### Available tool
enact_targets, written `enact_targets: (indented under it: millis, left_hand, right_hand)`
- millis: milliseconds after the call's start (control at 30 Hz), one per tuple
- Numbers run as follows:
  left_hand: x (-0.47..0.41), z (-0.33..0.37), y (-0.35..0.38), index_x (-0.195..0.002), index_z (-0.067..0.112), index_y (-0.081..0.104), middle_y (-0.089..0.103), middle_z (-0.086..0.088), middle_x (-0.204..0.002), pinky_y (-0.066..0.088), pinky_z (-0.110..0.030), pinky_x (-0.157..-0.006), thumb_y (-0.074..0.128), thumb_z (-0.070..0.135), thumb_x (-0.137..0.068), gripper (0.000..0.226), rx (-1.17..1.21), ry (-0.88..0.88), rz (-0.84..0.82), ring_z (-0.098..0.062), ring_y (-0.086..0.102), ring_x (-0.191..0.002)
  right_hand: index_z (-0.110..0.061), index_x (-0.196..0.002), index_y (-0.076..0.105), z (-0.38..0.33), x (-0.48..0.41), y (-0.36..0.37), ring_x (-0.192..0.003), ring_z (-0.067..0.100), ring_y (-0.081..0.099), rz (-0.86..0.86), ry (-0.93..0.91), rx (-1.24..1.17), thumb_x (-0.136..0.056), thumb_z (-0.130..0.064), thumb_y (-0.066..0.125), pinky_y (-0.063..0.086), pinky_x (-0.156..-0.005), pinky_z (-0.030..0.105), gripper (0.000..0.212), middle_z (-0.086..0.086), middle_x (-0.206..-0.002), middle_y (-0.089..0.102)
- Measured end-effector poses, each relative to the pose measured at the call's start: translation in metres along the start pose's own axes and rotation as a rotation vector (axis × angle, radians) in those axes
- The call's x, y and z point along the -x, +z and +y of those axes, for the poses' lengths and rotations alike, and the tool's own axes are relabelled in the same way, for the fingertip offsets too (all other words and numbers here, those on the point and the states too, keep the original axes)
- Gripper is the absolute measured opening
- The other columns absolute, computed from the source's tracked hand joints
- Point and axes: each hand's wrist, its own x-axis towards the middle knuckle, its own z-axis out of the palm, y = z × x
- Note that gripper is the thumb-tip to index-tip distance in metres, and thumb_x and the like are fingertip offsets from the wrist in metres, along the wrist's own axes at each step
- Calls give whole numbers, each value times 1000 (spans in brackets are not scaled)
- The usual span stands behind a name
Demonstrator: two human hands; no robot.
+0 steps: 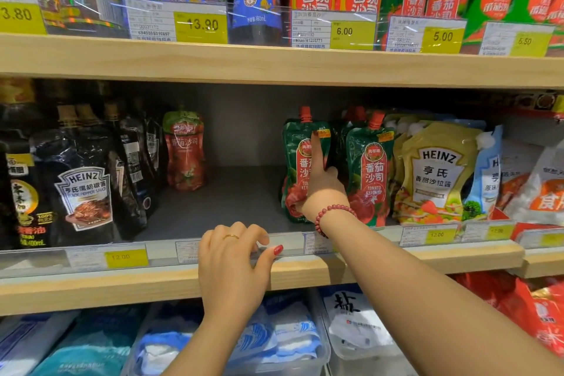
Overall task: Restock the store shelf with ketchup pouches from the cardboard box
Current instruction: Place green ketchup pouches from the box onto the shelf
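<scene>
Two green-and-red ketchup pouches with red caps stand upright on the middle shelf. My right hand reaches in and holds the left pouch, its index finger straight up the pouch's front and the thumb round its right edge. The second pouch stands just to the right, with more behind it. Another red ketchup pouch stands alone further left, towards the back. My left hand rests curled over the shelf's front edge, thumb on the price rail. The cardboard box is out of view.
Dark Heinz pepper sauce pouches crowd the shelf's left; yellow Heinz salad dressing pouches stand on the right. A gap of bare grey shelf lies between the lone red pouch and my right hand. Bottles fill the upper shelf; salt bags lie in bins below.
</scene>
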Motion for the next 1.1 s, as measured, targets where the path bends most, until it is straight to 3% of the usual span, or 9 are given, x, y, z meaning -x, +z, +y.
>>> enact_targets:
  millis: [200, 733, 1000, 1100]
  left_hand:
    - [-1, 0, 1, -73, 36, 55, 44, 18, -63, 21, -26, -71, 72, 46, -72, 20, 15, -3, -1, -10, 38, -68]
    - [-1, -2, 4, -74, 34, 58, 47, 17, -65, 19, -24, -73, 72, 45, -74, 18, 4, 18, 10, -11, 40, -71]
    - [-2, -4, 4, -77, 33, 58, 44, 16, -67, 19, -24, -74, 69, 47, -76, 18, -18, 44, 11, -11, 39, -72]
    - [-4, -6, 4, -78, 32, 59, 47, 15, -68, 22, -26, -74, 69, 47, -77, 17, -22, 59, 20, -12, 40, -74]
  right_hand:
    - [-42, -136, -32, 1, -7, 3, -94, 35, 60, 6, -5, -38, -83, 3, 60, 53, -80, 46, 116, 22, -127, 41]
    - [-45, -132, -36, 5, -12, 4, -95, 35, 61, 3, -32, -70, -72, 4, 70, 54, -77, 44, 132, 25, -133, 37]
    - [-44, -139, -25, 5, 2, -13, -98, 33, 60, -34, -16, -65, -79, -6, 69, 43, -65, 32, 118, 23, -142, 30]
    - [-39, -144, -14, 8, 30, -27, -97, 32, 59, 9, -118, -143, -80, -18, 69, 48, -72, 33, 107, 19, -131, 41]
